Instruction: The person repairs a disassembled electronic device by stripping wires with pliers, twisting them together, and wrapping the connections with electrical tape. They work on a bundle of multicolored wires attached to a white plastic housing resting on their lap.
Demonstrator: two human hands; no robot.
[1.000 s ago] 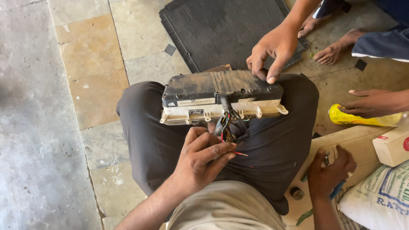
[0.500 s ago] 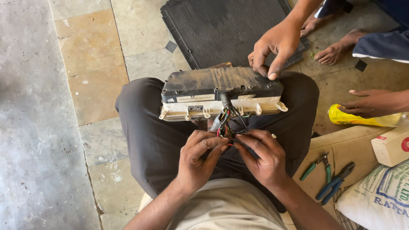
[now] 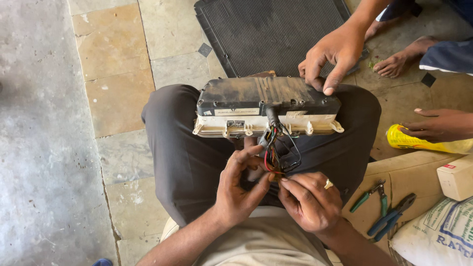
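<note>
A dusty black and cream electronic unit (image 3: 266, 106) rests across my knees, over dark grey trousers. A bundle of coloured wires (image 3: 274, 150) hangs from its front edge toward me. My left hand (image 3: 240, 189) pinches the wires from the left. My right hand (image 3: 310, 199), wearing a ring, grips the wire ends from the right. Both hands touch the bundle just below the unit. Another person's hand (image 3: 331, 54) presses on the unit's far right corner.
A black ribbed mat (image 3: 266, 29) lies on the stone floor beyond my knees. Green-handled pliers (image 3: 368, 196) and blue-handled pliers (image 3: 392, 216) lie on a cardboard box at right. A yellow can (image 3: 419, 143) is under another hand; a white sack (image 3: 438, 236) sits at lower right.
My right hand left the pliers at the right, came to my lap and took hold of the wire ends beside my left hand. The unit stayed put.
</note>
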